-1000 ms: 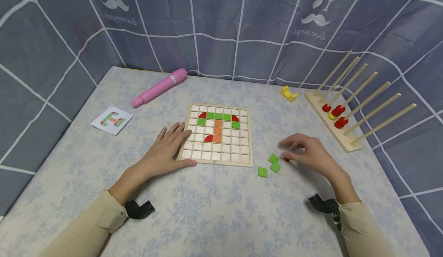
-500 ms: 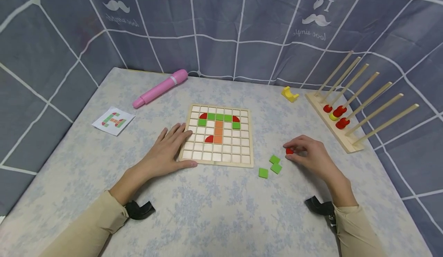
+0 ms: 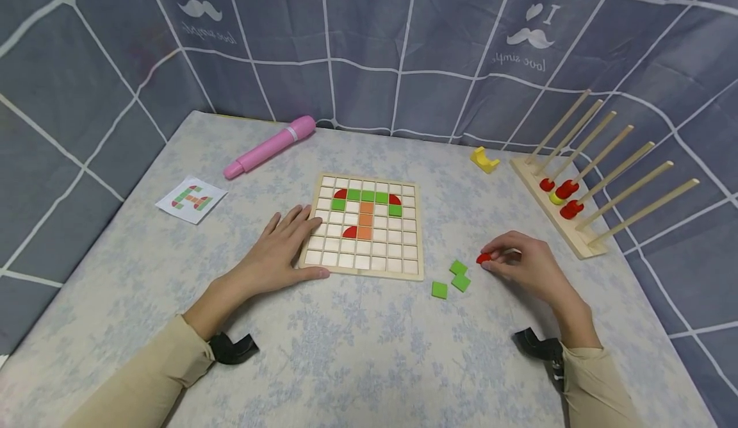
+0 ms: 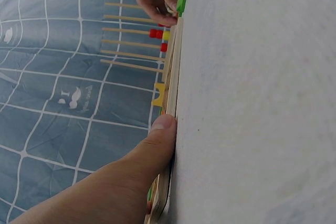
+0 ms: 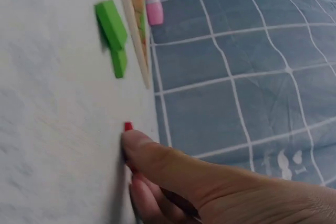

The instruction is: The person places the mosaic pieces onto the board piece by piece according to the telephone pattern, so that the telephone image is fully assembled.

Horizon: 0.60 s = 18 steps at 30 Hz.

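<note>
My left hand (image 3: 277,252) rests with fingers spread over the left edge of the wooden grid board (image 3: 392,264). In the left wrist view its thumb (image 4: 164,129) presses at the board's near side. On the board, red, green and orange tiles form a T-like shape with a red quarter-round tile (image 3: 350,232) at the lower left. To the right of the board, my right hand (image 3: 527,264) pinches a small red tile (image 3: 483,258) between thumb and fingers, close over the table. In the right wrist view the thumb covers most of this red tile (image 5: 128,126).
Several loose green tiles, one of them a green square (image 3: 439,289), lie between board and right hand. A pattern card (image 3: 191,200) is at the left. Behind are a pink pen-shaped tube (image 3: 270,148), a yellow curved piece (image 3: 484,160) and a peg rack (image 3: 556,207) with red and yellow beads.
My right hand has closed its fingertips on the red tile and turned it, moving slightly to the right. The left hand stays in place on the board.
</note>
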{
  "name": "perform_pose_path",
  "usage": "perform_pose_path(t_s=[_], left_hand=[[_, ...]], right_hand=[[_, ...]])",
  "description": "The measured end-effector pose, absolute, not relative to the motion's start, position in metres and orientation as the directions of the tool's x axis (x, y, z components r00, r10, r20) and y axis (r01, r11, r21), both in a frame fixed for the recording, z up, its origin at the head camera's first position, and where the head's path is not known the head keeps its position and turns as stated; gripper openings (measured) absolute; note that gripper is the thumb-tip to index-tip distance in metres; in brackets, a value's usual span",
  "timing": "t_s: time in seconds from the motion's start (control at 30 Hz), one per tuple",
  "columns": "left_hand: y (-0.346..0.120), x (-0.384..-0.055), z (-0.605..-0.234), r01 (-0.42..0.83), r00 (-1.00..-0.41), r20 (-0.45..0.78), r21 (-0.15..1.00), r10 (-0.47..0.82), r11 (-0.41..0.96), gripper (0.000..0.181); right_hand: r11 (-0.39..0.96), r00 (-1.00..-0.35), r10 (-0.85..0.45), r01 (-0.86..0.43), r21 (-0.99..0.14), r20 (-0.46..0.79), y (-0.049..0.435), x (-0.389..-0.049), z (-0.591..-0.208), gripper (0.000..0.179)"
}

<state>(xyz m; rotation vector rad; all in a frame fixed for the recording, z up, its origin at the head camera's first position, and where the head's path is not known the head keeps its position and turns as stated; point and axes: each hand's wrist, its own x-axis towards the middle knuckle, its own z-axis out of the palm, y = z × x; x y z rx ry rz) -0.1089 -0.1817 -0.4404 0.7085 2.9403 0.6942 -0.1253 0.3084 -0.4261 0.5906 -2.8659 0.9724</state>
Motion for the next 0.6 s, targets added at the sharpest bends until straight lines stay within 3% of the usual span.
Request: perform_pose_path(t_s=[0.2,0.3,0.43,0.6], left_hand=[[-0.182,-0.108,-0.439,0.423,-0.895,0.063,0.433,0.442,0.796,0.101],[-0.182,-0.108,-0.439,0.423,-0.895,0.062,0.433,0.442,0.796,0.101],[-0.181,-0.108,-0.439,0.422,-0.895,0.061,0.434,0.442,0.796,0.101],[-0.182,-0.108,-0.439,0.421,-0.896,0.061,0.434,0.44,0.796,0.101]], right_hand=[[0.797,-0.94,-0.271,-0.34,-0.499,0.208,0.3,-0.123,-0.428,0.016],[0.78,-0.932,-0.324,-0.359,-0.513,0.16,0.305,-0.123,-0.425,0.015],[0.729,-0.899,-0.419,-0.415,-0.545,0.123,0.312,-0.123,-0.424,0.027],[0.713,-0.894,-0.428,-0.425,-0.557,0.135,0.31,-0.123,-0.426,0.024]])
